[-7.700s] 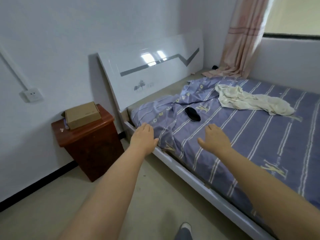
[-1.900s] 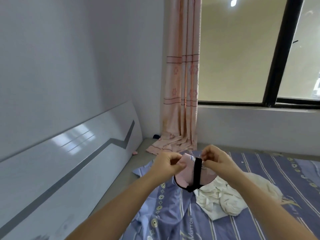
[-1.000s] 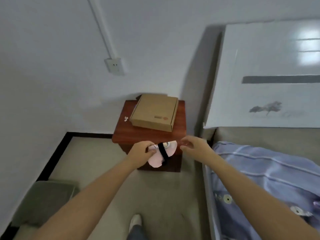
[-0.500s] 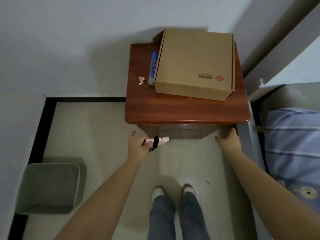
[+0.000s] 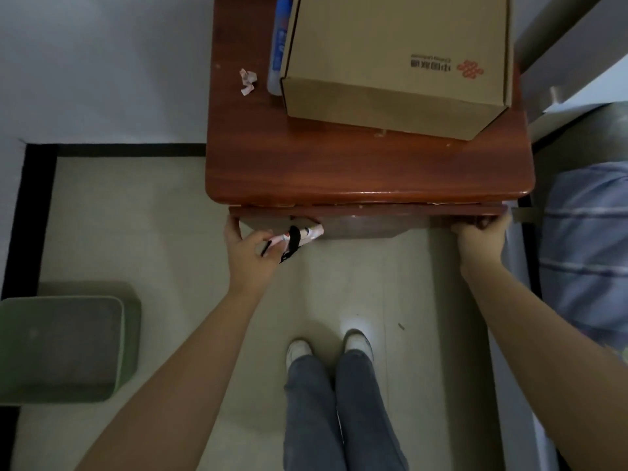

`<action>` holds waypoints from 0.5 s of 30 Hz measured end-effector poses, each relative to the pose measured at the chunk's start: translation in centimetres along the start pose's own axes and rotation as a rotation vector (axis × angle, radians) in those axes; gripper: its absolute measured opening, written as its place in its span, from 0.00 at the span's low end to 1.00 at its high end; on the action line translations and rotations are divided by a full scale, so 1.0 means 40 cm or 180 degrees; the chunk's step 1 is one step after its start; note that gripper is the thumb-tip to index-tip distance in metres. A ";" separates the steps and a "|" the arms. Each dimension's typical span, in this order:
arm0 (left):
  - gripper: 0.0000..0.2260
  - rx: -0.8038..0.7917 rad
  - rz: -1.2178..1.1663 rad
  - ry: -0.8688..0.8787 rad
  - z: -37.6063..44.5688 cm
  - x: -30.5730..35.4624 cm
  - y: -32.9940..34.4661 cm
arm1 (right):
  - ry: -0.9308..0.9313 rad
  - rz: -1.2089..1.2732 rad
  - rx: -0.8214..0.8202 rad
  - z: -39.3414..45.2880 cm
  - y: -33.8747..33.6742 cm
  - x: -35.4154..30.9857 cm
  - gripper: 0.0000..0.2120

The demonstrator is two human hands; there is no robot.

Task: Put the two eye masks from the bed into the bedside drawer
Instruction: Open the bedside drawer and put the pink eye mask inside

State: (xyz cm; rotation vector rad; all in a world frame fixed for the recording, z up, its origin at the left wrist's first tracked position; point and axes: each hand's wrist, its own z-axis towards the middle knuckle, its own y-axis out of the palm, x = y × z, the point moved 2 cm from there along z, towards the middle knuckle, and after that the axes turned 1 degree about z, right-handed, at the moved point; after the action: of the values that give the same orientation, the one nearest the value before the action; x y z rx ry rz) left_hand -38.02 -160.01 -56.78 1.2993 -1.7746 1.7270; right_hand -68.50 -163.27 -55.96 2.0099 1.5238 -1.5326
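I look straight down at the red-brown bedside table. Its drawer front shows just under the top's front edge, out by a narrow strip. My left hand holds a pink eye mask with a black strap, folded between thumb and fingers, while its fingers touch the drawer's left corner. My right hand grips the drawer's right corner. No second eye mask is in view.
A cardboard box, a blue tube and a crumpled paper scrap lie on the table top. A green bin stands on the floor at left. The striped bed borders the right. My feet stand before the table.
I turned from the bed with the pink mask and bent over the table. In the last half second both hands rose to the drawer's corners and the drawer front came out slightly.
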 end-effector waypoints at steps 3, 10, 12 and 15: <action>0.02 -0.0294 0.0155 -0.0264 -0.081 -0.027 -0.025 | 0.0189 -0.0345 -0.0164 -0.054 -0.062 0.056 0.27; 0.04 -0.0954 0.0676 -0.0299 -0.128 -0.036 -0.080 | -0.1362 -0.2856 -0.0507 -0.098 -0.094 0.070 0.11; 0.05 -0.0727 0.0775 -0.0292 -0.141 -0.005 -0.105 | -0.1981 -0.3683 -0.0834 -0.112 -0.061 0.071 0.07; 0.05 -0.0278 0.0678 0.0475 -0.141 0.081 -0.138 | -0.2226 -0.3856 -0.1295 -0.140 0.004 0.055 0.09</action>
State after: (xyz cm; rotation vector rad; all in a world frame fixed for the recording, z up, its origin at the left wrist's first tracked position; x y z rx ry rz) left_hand -37.31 -155.12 -49.83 0.9489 -1.9344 1.7817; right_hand -65.12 -158.32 -55.28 0.1156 2.4735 -1.6785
